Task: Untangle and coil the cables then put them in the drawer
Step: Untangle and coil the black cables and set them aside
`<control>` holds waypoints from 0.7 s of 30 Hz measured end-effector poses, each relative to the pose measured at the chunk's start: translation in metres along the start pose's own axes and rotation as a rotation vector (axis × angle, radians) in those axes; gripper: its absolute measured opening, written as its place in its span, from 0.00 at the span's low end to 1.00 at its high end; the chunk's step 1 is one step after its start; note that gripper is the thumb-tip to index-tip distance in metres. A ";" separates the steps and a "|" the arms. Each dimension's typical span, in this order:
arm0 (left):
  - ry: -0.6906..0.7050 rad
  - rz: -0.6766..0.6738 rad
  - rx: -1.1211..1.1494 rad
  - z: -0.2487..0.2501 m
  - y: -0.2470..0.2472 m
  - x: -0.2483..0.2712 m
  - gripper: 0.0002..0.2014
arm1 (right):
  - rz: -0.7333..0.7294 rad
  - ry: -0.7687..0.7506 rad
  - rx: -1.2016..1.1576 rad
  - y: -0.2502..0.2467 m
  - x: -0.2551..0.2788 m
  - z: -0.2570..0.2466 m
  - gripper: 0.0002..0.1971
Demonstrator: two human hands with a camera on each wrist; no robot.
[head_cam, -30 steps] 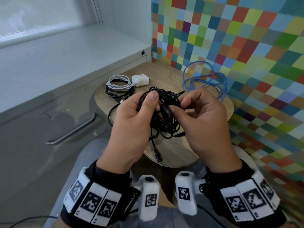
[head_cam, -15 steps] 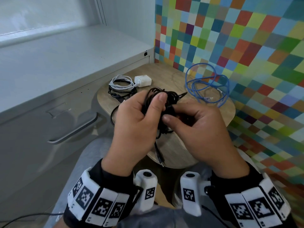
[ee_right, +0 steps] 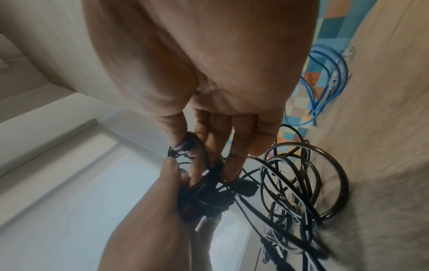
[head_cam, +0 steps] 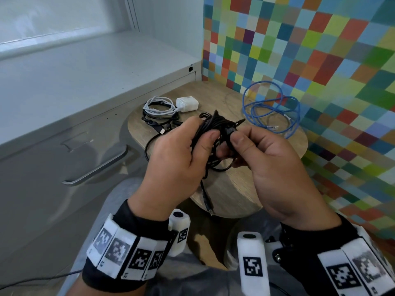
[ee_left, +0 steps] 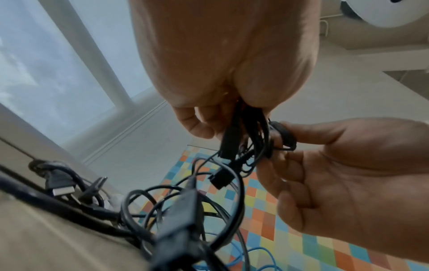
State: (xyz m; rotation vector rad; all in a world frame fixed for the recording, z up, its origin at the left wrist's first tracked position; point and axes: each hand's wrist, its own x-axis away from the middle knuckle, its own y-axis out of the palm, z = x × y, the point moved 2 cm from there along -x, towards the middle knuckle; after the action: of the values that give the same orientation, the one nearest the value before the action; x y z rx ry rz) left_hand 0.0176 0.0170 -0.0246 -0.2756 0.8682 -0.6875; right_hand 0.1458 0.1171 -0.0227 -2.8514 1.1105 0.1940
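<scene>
Cables: the black cable bundle (head_cam: 210, 133) is held above the desk (head_cam: 233, 182), left hand (head_cam: 175, 154) gripping the loops, right hand (head_cam: 271, 163) pinching one plug end. It looks light and floppy; holding near plugs seems safest. The blue cable (head_cam: 273, 110) lies beyond.

Black cable bundle (head_cam: 213, 124), blue cable (head_cam: 275, 107), white charger (head_cam: 187, 104), multicoloured checkered wall (head_cam: 310, 50)
</scene>
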 end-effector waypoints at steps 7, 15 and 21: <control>-0.044 0.071 -0.025 -0.003 -0.001 -0.001 0.09 | -0.035 0.007 -0.129 -0.006 -0.004 -0.003 0.06; -0.146 0.138 -0.019 -0.010 -0.007 -0.002 0.12 | 0.087 0.021 -0.377 -0.024 -0.006 -0.006 0.04; -0.314 0.072 0.499 -0.011 0.000 -0.005 0.16 | 0.056 -0.105 0.069 -0.035 -0.005 -0.006 0.09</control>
State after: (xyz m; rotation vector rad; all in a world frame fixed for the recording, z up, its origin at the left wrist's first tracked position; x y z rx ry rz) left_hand 0.0068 0.0210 -0.0286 0.0956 0.3860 -0.7464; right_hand 0.1663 0.1453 -0.0148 -2.7181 1.1537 0.2998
